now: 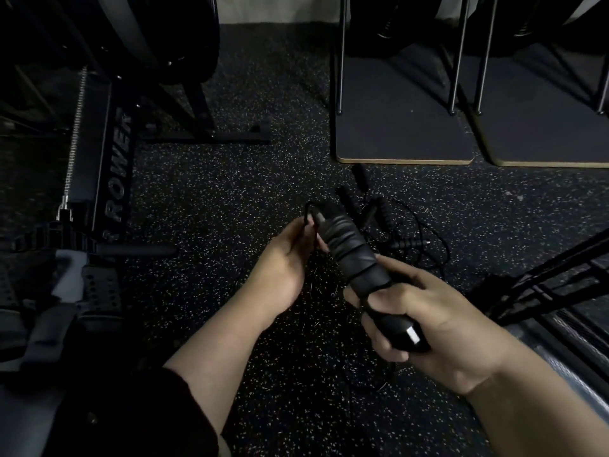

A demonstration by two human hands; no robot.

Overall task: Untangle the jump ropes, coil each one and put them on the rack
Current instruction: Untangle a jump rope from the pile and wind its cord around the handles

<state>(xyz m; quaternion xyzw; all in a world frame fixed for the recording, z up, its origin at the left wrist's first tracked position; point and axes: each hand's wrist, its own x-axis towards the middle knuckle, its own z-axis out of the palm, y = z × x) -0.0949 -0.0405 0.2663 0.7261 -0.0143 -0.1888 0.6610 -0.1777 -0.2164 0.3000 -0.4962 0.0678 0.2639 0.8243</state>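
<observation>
Black padded handle (354,255), ribbed, held tilted above floor, thin black cord (311,214) looped at its far end. Other ribbed handles (385,214) and tangled cord (428,239) left on speckled floor just beyond.

A dark rubber floor (230,192) flecked with pale specks carries everything. Just beyond the right hand (425,321) lies a tangle of black jump ropes (389,222), ribbed handles and thin cords spread loosely. Well left of the left hand (283,262) rests a rowing machine (112,179). Farther ahead of the right hand stand two dark boards (402,127), possibly rack bases.
</observation>
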